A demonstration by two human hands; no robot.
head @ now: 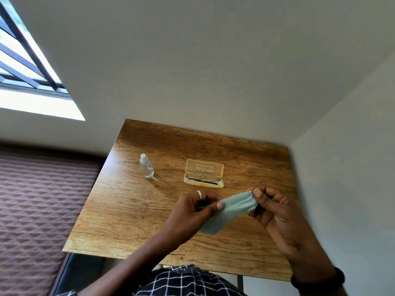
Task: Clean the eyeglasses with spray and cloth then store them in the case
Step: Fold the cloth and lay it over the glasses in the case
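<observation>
both the left hand (196, 207) and right hand (271, 207) pinch the cloth (232, 212), eyeglasses (202, 177) just beyond in the open case (204, 171).

One spray bottle (146, 167), one case (204, 175), one eyeglasses (202, 177), one cloth (229, 211).

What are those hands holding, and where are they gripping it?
Both hands, left and right, pinch the green cloth by its two upper corners.
</observation>
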